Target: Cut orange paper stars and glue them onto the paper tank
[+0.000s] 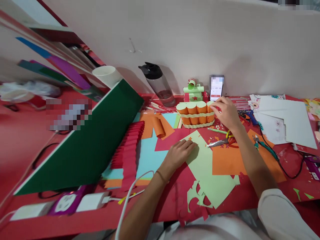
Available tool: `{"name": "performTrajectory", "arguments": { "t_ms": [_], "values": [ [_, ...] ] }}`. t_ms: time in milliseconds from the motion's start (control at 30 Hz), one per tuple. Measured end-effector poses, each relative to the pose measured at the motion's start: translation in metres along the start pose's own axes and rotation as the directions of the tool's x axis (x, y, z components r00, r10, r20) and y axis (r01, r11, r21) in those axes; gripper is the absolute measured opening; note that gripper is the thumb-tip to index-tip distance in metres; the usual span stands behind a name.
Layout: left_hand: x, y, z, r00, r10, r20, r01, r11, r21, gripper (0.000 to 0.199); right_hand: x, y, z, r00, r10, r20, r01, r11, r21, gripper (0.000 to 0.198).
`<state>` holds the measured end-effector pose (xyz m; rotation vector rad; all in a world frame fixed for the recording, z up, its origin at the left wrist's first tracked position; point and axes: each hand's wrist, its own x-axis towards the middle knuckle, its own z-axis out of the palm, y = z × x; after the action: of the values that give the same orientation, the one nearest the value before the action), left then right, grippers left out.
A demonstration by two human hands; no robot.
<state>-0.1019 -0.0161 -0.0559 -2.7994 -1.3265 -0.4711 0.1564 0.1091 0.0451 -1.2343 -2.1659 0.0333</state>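
A row of orange paper tubes (192, 119), banded with pale scalloped paper strips, stands near the wall. My right hand (227, 112) is at its right end, thumb and fingers pinched at the rim of the last tube. My left hand (180, 154) rests palm down on a light green paper sheet (208, 173), fingers loosely bent and lying on it. Just beyond those fingers is a small orange star (190, 138). Scissors (218, 143) with orange handles lie below my right wrist, close to a light green stick (217, 130).
A green board (82, 146) leans at the left beside pleated red paper (130, 150). A bottle (160, 86), a phone (217, 87) and a small green paper model (194, 91) stand at the back. Right are pliers (266, 146), a glue gun (251, 117) and white sheets (292, 116). A white cable crosses my left forearm.
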Motion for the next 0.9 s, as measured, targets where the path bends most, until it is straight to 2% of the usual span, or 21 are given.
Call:
{"name": "performTrajectory", "arguments": {
  "t_ms": [100,267,433,500,700,900],
  "values": [
    [-0.009,-0.007,0.0,0.998,0.039,-0.057,-0.043,0.997,-0.071,0.026,0.0,-0.003,0.001,1.0,-0.006,-0.015,0.006,1.0,0.012,0.018],
    [-0.018,-0.015,-0.009,0.98,-0.127,-0.154,0.101,0.981,-0.164,0.026,-0.001,-0.004,0.0,1.0,-0.001,-0.018,0.002,0.999,0.054,0.012],
    [-0.031,-0.025,-0.016,0.961,-0.214,-0.173,0.176,0.961,-0.212,0.026,0.0,-0.005,0.001,1.0,-0.009,-0.025,0.011,0.997,0.075,0.016],
    [-0.033,-0.027,-0.015,0.969,-0.188,-0.16,0.153,0.966,-0.21,0.025,0.0,-0.006,0.002,1.0,-0.015,-0.026,0.016,0.999,0.05,0.018],
    [-0.026,-0.022,-0.013,0.997,-0.009,-0.075,-0.005,0.981,-0.192,0.027,-0.002,-0.007,0.004,0.997,-0.055,-0.049,0.055,0.998,0.006,0.021],
    [-0.018,-0.012,-0.017,0.997,0.06,0.046,-0.051,0.982,-0.181,0.036,-0.003,-0.007,0.002,0.997,-0.079,0.012,0.079,0.997,0.017,0.019]
  ]
}}
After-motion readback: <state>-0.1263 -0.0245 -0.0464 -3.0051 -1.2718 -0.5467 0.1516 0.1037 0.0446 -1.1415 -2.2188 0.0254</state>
